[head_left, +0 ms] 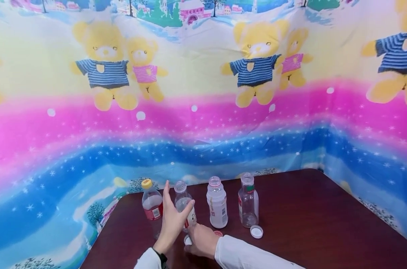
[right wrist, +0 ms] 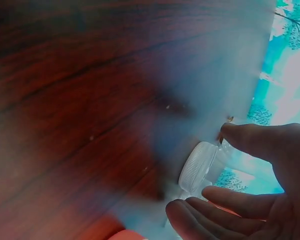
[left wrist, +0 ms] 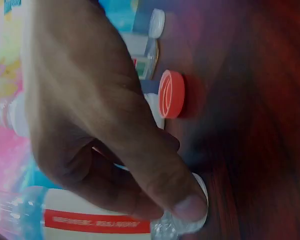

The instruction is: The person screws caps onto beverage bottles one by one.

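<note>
My left hand [head_left: 173, 220] is spread, thumb and fingers apart, around the side of a clear uncapped bottle [head_left: 181, 186] with a white-and-red label. In front of that bottle, my right hand [head_left: 203, 239] reaches down to a white cap [right wrist: 197, 167] on the table. In the right wrist view its thumb and fingers stand apart on either side of the cap. The left wrist view shows a right fingertip [left wrist: 190, 207] over the cap; whether it presses there I cannot tell. A red cap [left wrist: 171, 94] lies just beyond the right hand.
A bottle with a yellow cap [head_left: 147, 184] stands at the left. Further right are an uncapped white bottle [head_left: 217, 207] and an uncapped clear bottle [head_left: 248, 205], with another white cap [head_left: 256, 231] before it. A patterned curtain [head_left: 196, 93] hangs behind the dark table [head_left: 307, 216].
</note>
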Demonstrator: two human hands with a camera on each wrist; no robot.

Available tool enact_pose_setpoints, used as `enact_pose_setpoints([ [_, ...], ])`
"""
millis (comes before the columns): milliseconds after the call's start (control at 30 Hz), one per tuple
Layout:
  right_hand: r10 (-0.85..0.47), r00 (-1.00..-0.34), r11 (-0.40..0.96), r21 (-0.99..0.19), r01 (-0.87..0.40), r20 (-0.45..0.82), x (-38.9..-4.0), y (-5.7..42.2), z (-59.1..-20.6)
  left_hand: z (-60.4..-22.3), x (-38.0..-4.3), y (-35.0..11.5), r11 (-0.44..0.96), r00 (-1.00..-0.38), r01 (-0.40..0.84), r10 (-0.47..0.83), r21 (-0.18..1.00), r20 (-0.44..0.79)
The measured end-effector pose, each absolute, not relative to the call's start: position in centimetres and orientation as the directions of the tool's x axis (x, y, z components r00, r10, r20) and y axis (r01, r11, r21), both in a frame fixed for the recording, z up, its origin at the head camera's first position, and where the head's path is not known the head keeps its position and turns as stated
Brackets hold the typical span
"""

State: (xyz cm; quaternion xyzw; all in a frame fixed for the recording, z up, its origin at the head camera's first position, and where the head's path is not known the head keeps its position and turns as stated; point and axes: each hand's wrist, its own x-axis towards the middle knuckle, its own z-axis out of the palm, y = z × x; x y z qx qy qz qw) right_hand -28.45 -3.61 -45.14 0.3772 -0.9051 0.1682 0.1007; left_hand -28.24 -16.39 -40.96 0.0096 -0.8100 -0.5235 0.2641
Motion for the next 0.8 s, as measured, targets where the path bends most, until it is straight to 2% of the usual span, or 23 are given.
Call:
enact_pose_setpoints([
  [200,-0.675,-0.698,0.677,-0.178,-0.715,0.238,-29.0,-4.2,-45.4,-42.3,-30.5,-16.7,0.398,-0.914,0.114,-0.318,0.910,0.253],
  [400,-0.690,-0.677,0.658,-0.168,-0.734,0.257,-28.8,-4.1,-45.3,-43.6,-31.1,-17.1,0.452,-0.907,0.097,-0.327,0.887,0.266],
  [533,-0.673,-0.695,0.656,-0.229,-0.719,0.254,-28.4,-3.4,-44.8,-43.1,-30.5,-17.1,0.453,-0.892,0.110,-0.348,0.884,0.290],
  [667,-0.672,-0.708,0.634,-0.324,-0.702,0.218,-27.3,-1.4,-43.9,-41.6,-29.1,-16.9,0.479,-0.905,0.139,-0.293,0.866,0.307],
  [800,-0.718,-0.663,0.542,-0.428,-0.723,0.210,-26.6,1.1,-43.3,-39.8,-27.1,-16.8,0.504,-0.919,0.183,-0.216,0.844,0.328],
])
